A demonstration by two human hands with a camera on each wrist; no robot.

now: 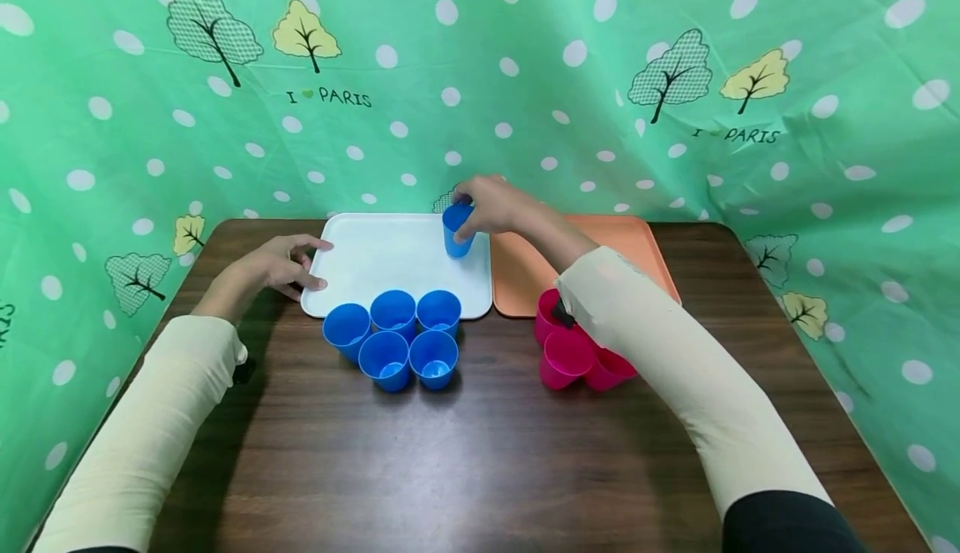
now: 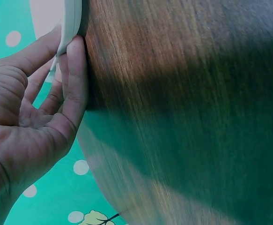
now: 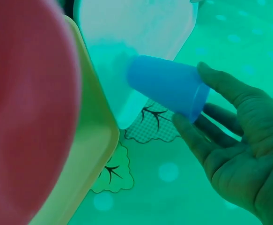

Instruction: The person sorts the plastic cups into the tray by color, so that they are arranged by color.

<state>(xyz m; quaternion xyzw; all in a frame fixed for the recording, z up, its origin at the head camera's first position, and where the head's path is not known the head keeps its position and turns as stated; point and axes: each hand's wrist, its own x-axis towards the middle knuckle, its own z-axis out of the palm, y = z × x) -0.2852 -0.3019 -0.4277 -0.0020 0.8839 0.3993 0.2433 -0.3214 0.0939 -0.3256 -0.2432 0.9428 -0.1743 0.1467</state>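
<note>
Near the back right corner of the white tray (image 1: pixel 390 244), my right hand (image 1: pixel 491 205) holds a blue cup (image 1: pixel 455 232) by its rim. In the right wrist view the thumb and fingers pinch that cup (image 3: pixel 166 84) at its wide end, and its base is at the tray surface; whether it bears weight there I cannot tell. At the tray's left edge, my left hand (image 1: pixel 281 265) grips the rim, with the thumb and fingertips on the edge in the left wrist view. Several more blue cups (image 1: pixel 385 361) stand upright, mouths up, just in front of the white tray.
An orange tray (image 1: pixel 630 244) lies against the white tray's right side, partly under my right forearm. Several pink cups (image 1: pixel 566 359) stand in front of it, some hidden by the sleeve. Behind the brown wooden table (image 1: pixel 465 470) hangs a green dotted cloth (image 1: pixel 420 86).
</note>
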